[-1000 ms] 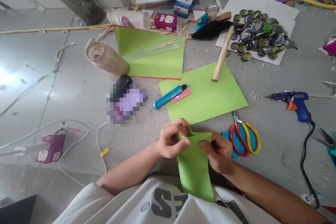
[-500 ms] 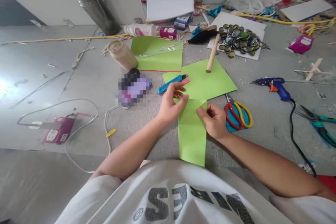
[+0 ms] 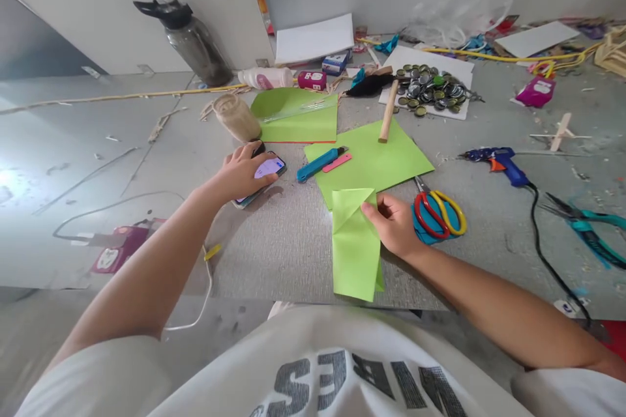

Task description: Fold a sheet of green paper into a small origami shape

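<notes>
Non-handled items on the floor: blue utility knife (image 3: 320, 164) lying on the flat green sheet (image 3: 376, 159); red-and-yellow scissors (image 3: 439, 212); blue glue gun (image 3: 499, 161); bottle caps (image 3: 433, 86) heaped on white card; dark water bottle (image 3: 195, 45) near the wall.

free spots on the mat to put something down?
Bare mat between the phone under the left hand and the folded green paper held by the right hand. Also bare between scissors and glue gun. Crowded at the back around the bottle caps.
</notes>
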`<state>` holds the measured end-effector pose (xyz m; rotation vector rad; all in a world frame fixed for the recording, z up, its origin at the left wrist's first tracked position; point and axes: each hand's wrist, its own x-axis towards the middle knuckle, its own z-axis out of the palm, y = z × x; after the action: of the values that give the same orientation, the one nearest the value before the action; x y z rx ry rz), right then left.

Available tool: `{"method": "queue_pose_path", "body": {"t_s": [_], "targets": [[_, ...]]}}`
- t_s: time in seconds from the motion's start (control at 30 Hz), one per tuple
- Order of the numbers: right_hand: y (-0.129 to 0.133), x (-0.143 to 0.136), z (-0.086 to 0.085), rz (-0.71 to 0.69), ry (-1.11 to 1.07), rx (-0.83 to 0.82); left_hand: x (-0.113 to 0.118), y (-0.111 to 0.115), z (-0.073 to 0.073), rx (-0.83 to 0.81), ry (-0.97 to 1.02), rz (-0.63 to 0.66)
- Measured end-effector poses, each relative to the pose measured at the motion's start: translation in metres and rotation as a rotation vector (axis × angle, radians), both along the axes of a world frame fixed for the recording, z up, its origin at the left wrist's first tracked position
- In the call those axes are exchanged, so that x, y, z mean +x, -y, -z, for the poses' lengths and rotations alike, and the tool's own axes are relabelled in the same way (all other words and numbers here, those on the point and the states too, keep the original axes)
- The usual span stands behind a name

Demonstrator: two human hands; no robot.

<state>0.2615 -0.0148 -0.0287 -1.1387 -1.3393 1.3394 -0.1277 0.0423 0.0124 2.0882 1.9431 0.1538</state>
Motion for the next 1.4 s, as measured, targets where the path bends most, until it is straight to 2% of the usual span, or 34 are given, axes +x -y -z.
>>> {"method": "queue_pose_path", "body": {"t_s": [0.1,0.17,0.2,0.27,0.37,0.43,0.5,0.6,0.7,0.8,1.1,1.4], "targets": [[0.000,0.000,-0.002,-0.014,-0.019,-0.005,-0.017,0.005,-0.003,0.084,0.091,0.007],[-0.001,0.000,-0.003,-0.029,-0.030,-0.013,-0.012,0.017,-0.006,0.169,0.226,-0.011],[-0.001,0.000,-0.004,-0.042,-0.036,-0.022,-0.002,0.027,-0.007,0.210,0.351,-0.044],[0.001,-0.001,-0.005,-0.068,-0.054,-0.051,0.031,0.050,-0.004,0.207,0.707,-0.112],[0.007,-0.006,-0.009,-0.060,-0.058,-0.069,0.098,0.090,0.008,-0.085,1.204,-0.086],[0.014,-0.010,-0.013,-0.050,-0.041,-0.038,0.136,0.109,0.020,-0.165,1.378,-0.057],[0.021,-0.014,-0.016,-0.059,-0.022,-0.003,0.157,0.120,0.032,-0.178,1.486,-0.053],[0.029,-0.018,-0.018,-0.090,0.006,0.018,0.163,0.122,0.048,-0.128,1.533,-0.070],[0.032,-0.020,-0.016,-0.140,0.038,0.010,0.157,0.119,0.055,-0.089,1.538,-0.070],[0.033,-0.023,-0.015,-0.147,0.049,0.011,0.157,0.119,0.056,-0.119,1.589,-0.071],[0.035,-0.027,-0.011,-0.031,0.003,0.001,0.163,0.116,0.061,-0.233,1.694,-0.129],[0.027,-0.023,-0.012,-0.053,-0.020,-0.124,0.160,0.115,0.061,-0.283,1.678,-0.122]]}}
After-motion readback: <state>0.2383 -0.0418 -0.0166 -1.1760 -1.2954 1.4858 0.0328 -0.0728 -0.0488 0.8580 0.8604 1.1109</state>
